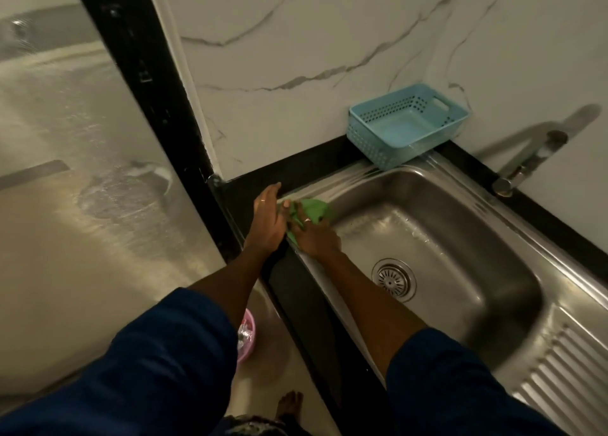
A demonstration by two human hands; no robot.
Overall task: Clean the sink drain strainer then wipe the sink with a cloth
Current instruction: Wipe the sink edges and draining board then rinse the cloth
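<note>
A green cloth (315, 209) lies bunched on the left rim of the steel sink (487, 238). My right hand (314, 236) presses down on the cloth, fingers closed over it. My left hand (268, 220) sits just left of it on the black counter edge, fingers stretched out and touching the cloth's left end. The round metal drain strainer (393, 279) sits seated in the sink's bottom, apart from both hands. Both forearms wear dark blue sleeves.
A light blue perforated basket (408, 123) stands at the sink's back corner against the marble wall. A chrome tap (526, 164) sticks out at the right. The ribbed drainboard (559, 369) is at lower right. A pink tub (245, 335) stands on the floor below.
</note>
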